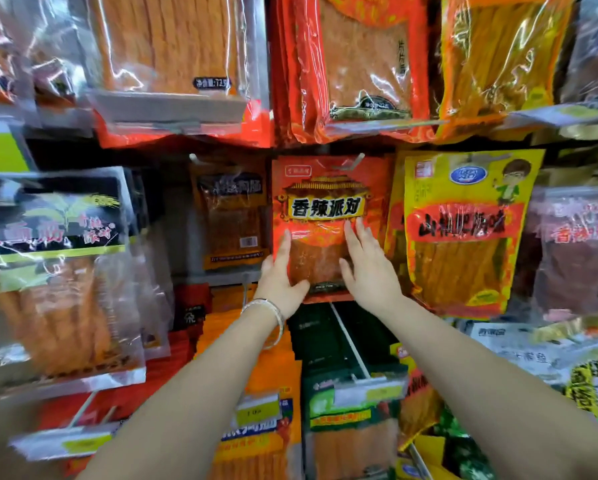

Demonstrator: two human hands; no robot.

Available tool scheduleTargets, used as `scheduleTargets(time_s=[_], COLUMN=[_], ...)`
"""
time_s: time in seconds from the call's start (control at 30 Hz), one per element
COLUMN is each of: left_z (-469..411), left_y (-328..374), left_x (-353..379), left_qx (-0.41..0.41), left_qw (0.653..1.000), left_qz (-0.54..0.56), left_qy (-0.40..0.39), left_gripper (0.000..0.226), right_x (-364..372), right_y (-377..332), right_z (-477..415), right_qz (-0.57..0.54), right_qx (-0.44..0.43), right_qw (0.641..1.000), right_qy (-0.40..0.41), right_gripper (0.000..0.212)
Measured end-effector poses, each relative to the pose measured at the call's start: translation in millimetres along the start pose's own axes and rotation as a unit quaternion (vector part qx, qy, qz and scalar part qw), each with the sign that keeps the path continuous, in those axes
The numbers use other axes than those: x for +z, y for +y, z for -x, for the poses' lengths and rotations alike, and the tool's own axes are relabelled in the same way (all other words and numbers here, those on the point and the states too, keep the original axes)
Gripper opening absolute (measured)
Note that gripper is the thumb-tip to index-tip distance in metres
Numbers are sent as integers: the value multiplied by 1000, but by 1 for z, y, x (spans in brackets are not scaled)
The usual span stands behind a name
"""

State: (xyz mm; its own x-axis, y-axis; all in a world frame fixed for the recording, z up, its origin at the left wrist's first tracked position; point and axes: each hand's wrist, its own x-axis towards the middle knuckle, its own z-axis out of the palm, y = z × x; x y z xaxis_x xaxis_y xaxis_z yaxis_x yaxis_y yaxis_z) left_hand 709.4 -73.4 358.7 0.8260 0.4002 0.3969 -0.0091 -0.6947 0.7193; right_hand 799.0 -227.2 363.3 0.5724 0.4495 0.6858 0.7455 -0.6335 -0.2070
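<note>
A red snack packet (327, 202) with a yellow label of black characters hangs from a metal hook (354, 162) at the middle of the display. My left hand (282, 275), with a silver bangle on its wrist, lies flat against the packet's lower left edge, fingers straight, thumb under the bottom corner. My right hand (368, 268) presses flat on the packet's lower right part, fingers straight and pointing up. Neither hand curls round the packet.
A yellow packet (464, 233) hangs right beside it and an orange-brown packet (233, 216) hangs further back on the left. More packets crowd the rows above and below. A bare white hook rod (349, 341) with a price tag (370, 393) juts out below my hands.
</note>
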Motion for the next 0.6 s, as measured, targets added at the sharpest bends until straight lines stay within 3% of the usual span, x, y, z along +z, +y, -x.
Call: scheduleTargets(time_s=[0.17, 0.33, 0.43, 0.5, 0.6], left_z=[-30, -30, -13, 10, 66], left_y=[-5, 3, 16, 25, 37], left_x=[-4, -9, -19, -27, -33], left_qx=[-26, -57, -81, -54, -5], left_qw=[999, 997, 996, 998, 998], left_qz=[9, -9, -27, -35, 47], left_qy=[-27, -59, -38, -16, 37], left_gripper=[90, 85, 61, 45, 27], right_x=[2, -12, -30, -43, -58], right_y=[-3, -11, -17, -23, -30], right_z=[-27, -39, -26, -4, 44], right_qz=[30, -36, -88, -126, -198], right_qx=[48, 105, 133, 142, 149], right_qw=[994, 981, 976, 974, 967], right_qy=[-90, -161, -149, -124, -66], right_gripper=[66, 64, 59, 52, 29])
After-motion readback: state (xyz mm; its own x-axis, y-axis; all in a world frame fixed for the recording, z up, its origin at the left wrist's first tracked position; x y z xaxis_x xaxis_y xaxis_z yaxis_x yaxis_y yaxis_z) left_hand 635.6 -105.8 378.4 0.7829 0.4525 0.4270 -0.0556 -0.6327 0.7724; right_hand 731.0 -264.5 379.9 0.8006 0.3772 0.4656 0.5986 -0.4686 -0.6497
